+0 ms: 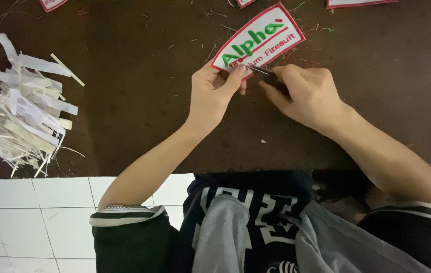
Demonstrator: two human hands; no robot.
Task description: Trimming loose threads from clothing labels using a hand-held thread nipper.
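At upper centre of the frame, the left hand (pixel 214 93) pinched the embroidered patch (pixel 257 40) by its lower edge, steadying it above the dark counter (pixel 124 91) while the right hand (pixel 306 93) gripped small snips (pixel 266 75) against that edge.

A dark brown table (pixel 139 101) is seen from above, its near edge met by a white tiled floor (pixel 33 222). A loose pile of white paper strips (pixel 23 108) is heaped on the table near its left edge. Far right of that pile, at the table's far edge, parts of three red-bordered white patches are cut off by the frame: one (pixel 51 4) just above the pile, one (pixel 244 2) farther right, one (pixel 359 3) farthest right. Fine thread clippings (pixel 215 30) are scattered between them.
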